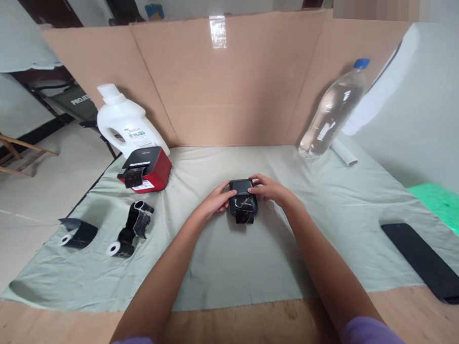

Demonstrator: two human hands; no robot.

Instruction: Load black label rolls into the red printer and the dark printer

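Note:
A small dark thermal printer point(241, 186) rests on the cloth in front of me, with a glossy black strip point(245, 211) hanging out of its near side. My left hand point(217, 198) grips its left side, thumb on the top edge. On the opposite side my right hand point(269, 188) holds it, fingers round the far right corner and thumb on top. The undersides of the fingers are partly hidden.
To the left stand a red and black printer point(164, 171) and a white jug point(121, 117); two black rolls point(82, 235) point(126, 246) lie nearer. A water bottle point(333, 113), a white tube point(344, 153) and a black phone-like slab point(425, 261) are right. Cardboard point(225, 85) walls the back.

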